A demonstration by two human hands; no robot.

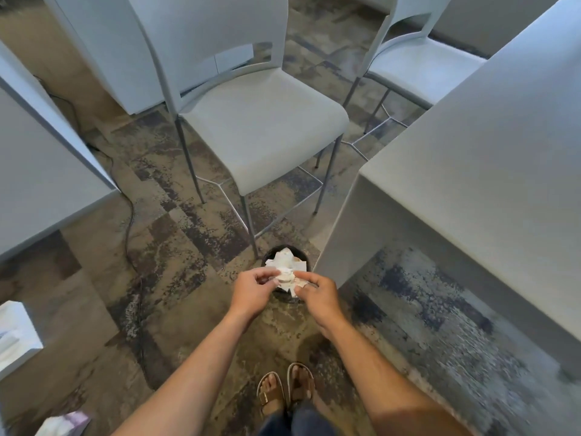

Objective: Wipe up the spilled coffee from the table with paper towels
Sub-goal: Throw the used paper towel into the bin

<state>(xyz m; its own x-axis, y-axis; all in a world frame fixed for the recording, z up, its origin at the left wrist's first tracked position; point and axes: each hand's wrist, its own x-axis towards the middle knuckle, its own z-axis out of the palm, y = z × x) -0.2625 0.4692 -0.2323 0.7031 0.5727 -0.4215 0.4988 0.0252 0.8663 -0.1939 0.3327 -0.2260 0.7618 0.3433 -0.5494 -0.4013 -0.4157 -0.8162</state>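
A crumpled wad of white paper towels [286,270], stained light brown in places, hangs between both my hands. My left hand [253,289] pinches its left side and my right hand [317,294] pinches its right side. The wad is directly above a small black round trash bin [271,252] on the carpet, which it mostly hides. The white table [490,171] stands to the right, its top bare where I can see it; no spill shows in view.
A white tall chair [261,121] stands just beyond the bin, a second chair [421,67] farther right. Another white table [34,171] is at the left, with a black cable [129,221] on the carpet. My sandalled feet [286,391] are below.
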